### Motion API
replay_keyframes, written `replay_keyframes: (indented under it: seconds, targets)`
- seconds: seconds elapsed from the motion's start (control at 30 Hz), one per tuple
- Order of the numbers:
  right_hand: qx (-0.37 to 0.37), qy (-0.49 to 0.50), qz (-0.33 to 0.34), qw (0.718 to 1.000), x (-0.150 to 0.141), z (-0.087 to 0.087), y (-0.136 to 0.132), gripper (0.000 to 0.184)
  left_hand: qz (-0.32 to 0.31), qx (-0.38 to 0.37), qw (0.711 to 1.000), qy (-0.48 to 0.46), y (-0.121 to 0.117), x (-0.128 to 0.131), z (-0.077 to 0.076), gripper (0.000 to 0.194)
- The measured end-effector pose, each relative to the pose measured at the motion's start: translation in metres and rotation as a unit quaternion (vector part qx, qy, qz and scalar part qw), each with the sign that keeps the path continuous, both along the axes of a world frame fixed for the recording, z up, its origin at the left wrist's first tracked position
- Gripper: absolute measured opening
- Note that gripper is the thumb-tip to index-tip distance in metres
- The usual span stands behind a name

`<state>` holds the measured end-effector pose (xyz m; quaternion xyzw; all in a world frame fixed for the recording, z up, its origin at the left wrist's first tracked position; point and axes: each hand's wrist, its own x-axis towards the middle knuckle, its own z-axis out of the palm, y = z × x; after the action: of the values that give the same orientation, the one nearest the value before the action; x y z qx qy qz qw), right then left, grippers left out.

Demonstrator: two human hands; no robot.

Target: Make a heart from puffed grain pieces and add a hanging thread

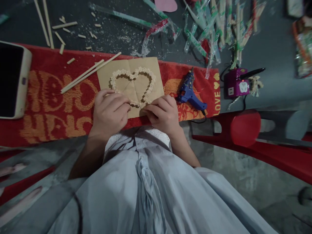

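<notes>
A heart-shaped outline built of small pale pieces (152,79) stands on a creased brown card (156,66). My left hand (110,109) has its fingers curled over the heart's lower left side and hides that stretch. Close to the heart's bottom tip, the fingers of my right hand (164,113) are pinched together. Whatever sits between the fingertips of either hand is hidden. Two thin wooden sticks (91,74) lie across the card's upper left corner. To the right of the card, a blue glue gun (191,91) rests on the red towel (52,68).
A phone (27,73) lies at the far left. Cut stick bits (64,25) and crumbs scatter over the dark table. Torn plastic wrappers (202,32) heap at the upper right. A purple box (236,84) with cables stands right of the towel, above a red chair (245,128).
</notes>
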<state>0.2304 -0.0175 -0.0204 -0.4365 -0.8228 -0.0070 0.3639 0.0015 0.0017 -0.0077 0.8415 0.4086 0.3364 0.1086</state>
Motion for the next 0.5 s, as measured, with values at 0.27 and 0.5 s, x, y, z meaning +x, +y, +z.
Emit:
replay_keyframes:
  seconds: [0.27, 0.5]
  targets:
    - [0.022, 0.025, 0.007, 0.999, -0.002, 0.002, 0.0, 0.019, -0.017, 0.075, 0.996, -0.045, -0.002, -0.003, 0.002, 0.024]
    - [-0.003, 0.002, -0.036, 0.999, 0.011, 0.006, 0.002, 0.018, 0.0, 0.088, 0.996, -0.028, -0.008, -0.009, 0.003, 0.024]
